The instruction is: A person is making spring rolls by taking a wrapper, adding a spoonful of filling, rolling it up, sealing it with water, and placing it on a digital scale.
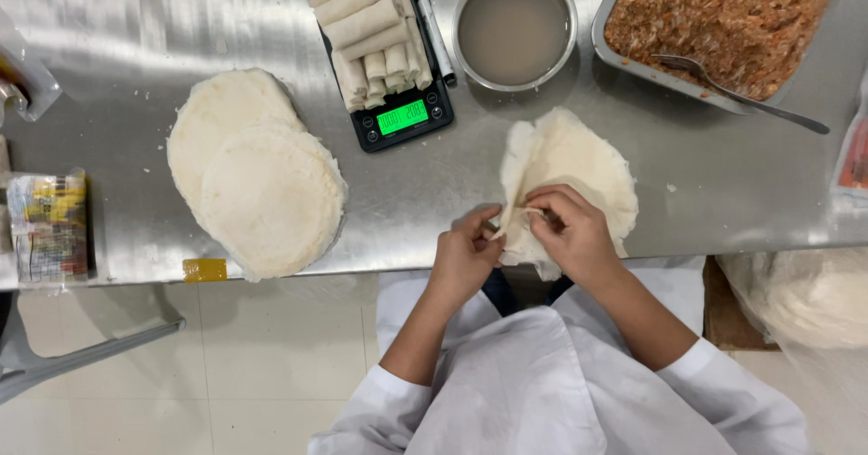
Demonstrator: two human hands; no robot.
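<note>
Both hands worked at the near edge of the steel counter (pixel 705 193), on a small stack of thin white wrappers (pixel 579 161) lying just in front of the person. The left hand (pixel 463 256) had a narrow grip, thumb and fingertips pinched on the wrappers' folded left edge, which stood lifted off the stack. The right hand (pixel 571 231) lay over the lower part of the stack, its grip also narrow, fingers curled and pinching the same raised edge just beside the left hand's fingertips. The two hands nearly touched. Part of the stack hung over the counter's edge toward the person's white coat (pixel 542 383). To the left, well apart, lay two overlapping piles of round wrappers (pixel 258 179). Behind them, a black scale (pixel 402 116) with a green display carried a stack of finished rolls (pixel 366 30), with a black marker (pixel 432 26) lying along its right side. Right of the scale stood a metal bowl (pixel 515 28) of cloudy greyish liquid. At the far right, a metal tray (pixel 723 17) held reddish-brown minced filling, with a spoon (pixel 741 89) resting in it, handle pointing out over the counter. A yellow tape tab (pixel 204 270) stuck to the near edge.
</note>
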